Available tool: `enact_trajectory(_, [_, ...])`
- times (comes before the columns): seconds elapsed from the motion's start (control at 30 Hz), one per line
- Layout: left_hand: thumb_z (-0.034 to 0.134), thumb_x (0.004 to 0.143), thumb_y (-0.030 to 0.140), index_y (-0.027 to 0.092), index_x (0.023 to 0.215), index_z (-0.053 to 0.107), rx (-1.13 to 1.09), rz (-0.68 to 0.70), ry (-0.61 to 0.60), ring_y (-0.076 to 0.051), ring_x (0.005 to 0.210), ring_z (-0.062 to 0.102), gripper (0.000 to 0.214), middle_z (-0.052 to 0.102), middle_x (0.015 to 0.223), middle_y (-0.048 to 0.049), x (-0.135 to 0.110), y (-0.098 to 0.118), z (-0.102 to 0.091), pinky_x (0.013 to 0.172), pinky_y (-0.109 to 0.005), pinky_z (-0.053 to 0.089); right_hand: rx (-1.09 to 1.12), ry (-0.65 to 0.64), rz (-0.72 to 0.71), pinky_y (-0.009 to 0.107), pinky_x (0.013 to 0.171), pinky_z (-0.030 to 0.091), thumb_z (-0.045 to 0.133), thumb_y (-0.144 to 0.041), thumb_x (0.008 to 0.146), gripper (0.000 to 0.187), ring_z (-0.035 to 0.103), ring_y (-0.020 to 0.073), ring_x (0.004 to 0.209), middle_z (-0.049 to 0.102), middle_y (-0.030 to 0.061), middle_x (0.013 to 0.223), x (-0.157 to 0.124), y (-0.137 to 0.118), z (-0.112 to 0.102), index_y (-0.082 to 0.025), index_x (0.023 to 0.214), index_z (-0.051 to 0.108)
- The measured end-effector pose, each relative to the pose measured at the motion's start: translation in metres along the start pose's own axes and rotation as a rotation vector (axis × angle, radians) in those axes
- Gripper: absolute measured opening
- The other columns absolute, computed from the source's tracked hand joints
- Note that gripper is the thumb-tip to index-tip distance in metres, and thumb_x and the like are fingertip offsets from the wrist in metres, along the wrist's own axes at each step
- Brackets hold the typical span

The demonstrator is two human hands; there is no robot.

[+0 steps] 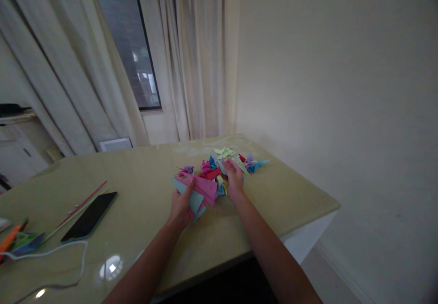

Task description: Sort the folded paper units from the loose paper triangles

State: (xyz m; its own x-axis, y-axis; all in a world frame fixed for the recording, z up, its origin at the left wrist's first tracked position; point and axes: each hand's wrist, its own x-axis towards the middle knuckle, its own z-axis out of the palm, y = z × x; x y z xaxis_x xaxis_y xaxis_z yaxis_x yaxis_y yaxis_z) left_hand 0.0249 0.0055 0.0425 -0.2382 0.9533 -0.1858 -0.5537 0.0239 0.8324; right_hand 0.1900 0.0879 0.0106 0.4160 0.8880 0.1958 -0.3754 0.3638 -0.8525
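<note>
My left hand (182, 203) is closed around several pink and light-blue pieces of folded paper (205, 188), its thumb pressing on top. To its right, my right hand (235, 178) pinches a pale green folded paper (240, 163) at the pile. Beneath and behind both hands lies a heap of folded paper pieces (209, 173) in red, magenta, blue, yellow and purple. Some of the heap is hidden by my hands. A pale green folded piece (224, 152) rests at its far side, and a blue one (256, 165) sticks out at the right.
A black phone (89, 217) lies on the glossy table (143, 172) at left, beside thin pink and green strips (82, 205). A white cable (84, 258), an orange tool (12, 238) and coloured papers (29, 242) are nearer the left edge. The table's right corner (337, 205) is near the wall.
</note>
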Motion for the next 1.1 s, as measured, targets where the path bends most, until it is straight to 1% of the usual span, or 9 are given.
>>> enact_trajectory(0.1, [0.088,0.08,0.029,0.014,0.1,0.07,0.009,-0.002,0.008,-0.022,0.055,0.075,0.031,0.078,0.072,-0.0073,0.0,0.0,-0.001,0.055,-0.031,0.067,0.078,-0.019,0.006,0.04,0.097,0.062,0.088,-0.053,0.069,0.072,0.07,0.0284,0.121,0.068,0.0103,0.141,0.007,0.005,0.003,-0.024,0.132,0.068])
enact_trajectory(0.23, [0.089,0.079,0.029,0.014,0.1,0.07,0.006,0.015,0.015,-0.02,0.051,0.073,0.032,0.079,0.074,-0.0074,0.0,0.001,0.0,0.055,-0.031,0.066,-0.059,-0.094,-0.054,0.046,0.11,0.053,0.087,-0.052,0.069,0.064,0.064,0.0318,0.13,0.07,0.0153,0.137,0.008,0.011,0.0,-0.018,0.121,0.072])
enact_trajectory(0.33, [0.091,0.076,0.032,0.012,0.094,0.07,0.018,-0.003,0.012,-0.02,0.049,0.071,0.034,0.077,0.069,-0.0073,-0.003,0.001,0.001,0.051,-0.032,0.065,-0.163,-0.123,-0.124,0.046,0.104,0.055,0.087,-0.05,0.068,0.059,0.068,0.0323,0.123,0.074,0.0159,0.129,0.002,0.004,-0.002,-0.018,0.116,0.074])
enact_trajectory(0.4, [0.092,0.074,0.033,0.012,0.092,0.07,0.017,-0.004,-0.003,-0.02,0.048,0.07,0.036,0.077,0.069,-0.0075,-0.003,0.001,0.002,0.048,-0.032,0.064,-0.253,-0.176,-0.204,0.04,0.093,0.058,0.081,-0.051,0.077,0.052,0.071,0.0283,0.111,0.075,0.0141,0.124,-0.008,-0.007,-0.002,-0.019,0.117,0.074])
enact_trajectory(0.5, [0.095,0.07,0.034,0.012,0.093,0.071,-0.003,0.026,-0.004,-0.02,0.051,0.071,0.04,0.078,0.072,-0.0081,-0.001,0.0,0.0,0.049,-0.03,0.063,-0.404,-0.404,-0.294,0.031,0.075,0.054,0.072,-0.051,0.089,0.033,0.069,0.0206,0.084,0.077,0.0078,0.101,-0.031,-0.024,0.0,-0.021,0.104,0.078])
enact_trajectory(0.63, [0.099,0.06,0.04,0.01,0.094,0.073,0.017,0.096,0.015,-0.018,0.05,0.069,0.052,0.077,0.071,-0.006,0.007,-0.004,-0.006,0.045,-0.025,0.057,-0.451,-0.652,-0.286,0.027,0.062,0.043,0.075,-0.052,0.089,0.034,0.055,0.0155,0.064,0.065,0.0011,0.071,-0.054,-0.036,0.003,-0.02,0.077,0.076])
enact_trajectory(0.83, [0.1,0.057,0.041,0.011,0.096,0.073,0.007,0.115,0.015,-0.018,0.051,0.069,0.056,0.077,0.072,-0.0057,0.01,-0.008,-0.009,0.047,-0.027,0.058,-0.409,-0.561,-0.313,0.026,0.059,0.038,0.082,-0.049,0.082,0.03,0.047,0.013,0.061,0.06,-0.0004,0.074,-0.053,-0.033,0.005,-0.02,0.078,0.075])
enact_trajectory(1.0, [0.099,0.059,0.039,0.013,0.087,0.071,0.017,0.099,0.001,-0.017,0.048,0.067,0.048,0.075,0.068,-0.0045,0.008,-0.008,-0.008,0.046,-0.026,0.057,-0.434,-0.591,-0.175,0.025,0.052,0.031,0.079,-0.049,0.083,0.031,0.043,0.0114,0.054,0.053,-0.0044,0.058,-0.05,-0.024,0.003,-0.019,0.077,0.073])
enact_trajectory(1.1, [0.097,0.065,0.04,0.015,0.086,0.07,0.011,0.079,0.017,-0.016,0.045,0.065,0.042,0.073,0.063,-0.0024,0.009,-0.008,-0.008,0.043,-0.025,0.055,-0.356,-0.469,-0.142,0.024,0.05,0.033,0.078,-0.053,0.08,0.036,0.046,0.0116,0.053,0.058,-0.003,0.06,-0.038,-0.019,0.002,-0.018,0.076,0.07])
